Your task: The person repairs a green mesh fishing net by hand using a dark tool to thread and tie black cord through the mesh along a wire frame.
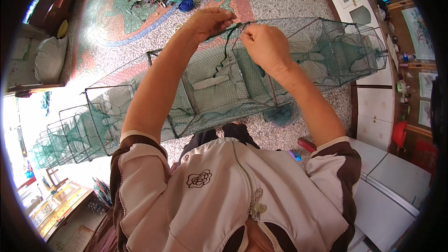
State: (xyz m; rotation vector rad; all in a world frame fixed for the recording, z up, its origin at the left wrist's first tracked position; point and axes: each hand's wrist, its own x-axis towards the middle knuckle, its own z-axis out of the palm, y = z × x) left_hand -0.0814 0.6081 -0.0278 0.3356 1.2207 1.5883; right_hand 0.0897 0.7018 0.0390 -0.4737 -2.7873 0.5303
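Observation:
A long green mesh fish trap [212, 95] with several dark wire frames stretches across in front of me, from lower left to upper right. At its far edge my left hand [211, 22] is closed, thumb and fingers pinched together; whatever is in the pinch is too small to make out. Close beside it on the right, my right hand [267, 45] is curled shut at the trap's edge, its fingertips on the netting there. Between the hands a dark green cord [227, 51] hangs over the mesh. A pale strip [211, 82] shows at the trap's middle.
A pile of cords and scraps with a blue coil [185, 5] lies on the speckled floor beyond. White cabinets [374, 107] line the right side. A white sack [50, 59] stands at left, a glass-topped case [58, 207] at lower left.

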